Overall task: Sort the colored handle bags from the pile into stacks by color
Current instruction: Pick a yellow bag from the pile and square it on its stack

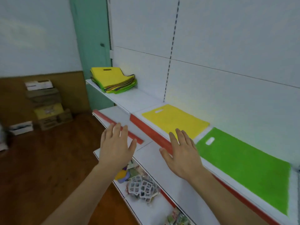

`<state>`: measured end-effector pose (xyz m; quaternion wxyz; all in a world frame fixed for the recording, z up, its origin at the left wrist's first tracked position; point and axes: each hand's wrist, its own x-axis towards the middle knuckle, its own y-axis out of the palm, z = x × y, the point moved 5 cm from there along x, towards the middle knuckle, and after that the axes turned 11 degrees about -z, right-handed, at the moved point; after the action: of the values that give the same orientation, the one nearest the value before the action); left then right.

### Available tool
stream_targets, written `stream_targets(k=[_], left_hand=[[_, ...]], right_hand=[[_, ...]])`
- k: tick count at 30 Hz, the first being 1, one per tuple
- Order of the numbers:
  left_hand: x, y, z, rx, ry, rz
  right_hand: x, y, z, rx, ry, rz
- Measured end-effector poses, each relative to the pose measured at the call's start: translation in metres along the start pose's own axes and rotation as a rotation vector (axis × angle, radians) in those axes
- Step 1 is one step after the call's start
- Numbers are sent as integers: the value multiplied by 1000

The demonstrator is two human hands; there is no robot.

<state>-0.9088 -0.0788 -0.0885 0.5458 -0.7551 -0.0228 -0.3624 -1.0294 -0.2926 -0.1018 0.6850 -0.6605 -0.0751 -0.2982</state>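
Yellow bag (175, 120) just beyond right hand (181, 153), left hand (116, 146) apart; both spread, empty

matt cloth green bag (246, 168), glossy wood floor (40, 159)

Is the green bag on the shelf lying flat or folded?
Flat. The green bag lies spread in full on the shelf, handle cutout showing, beside the yellow bag. Neither hand touches it.
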Motion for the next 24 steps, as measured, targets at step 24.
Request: stream_targets(k=[24], left_hand=[[231,110,298,243,-263,13]], right_hand=[[337,219,218,121,-234,120]])
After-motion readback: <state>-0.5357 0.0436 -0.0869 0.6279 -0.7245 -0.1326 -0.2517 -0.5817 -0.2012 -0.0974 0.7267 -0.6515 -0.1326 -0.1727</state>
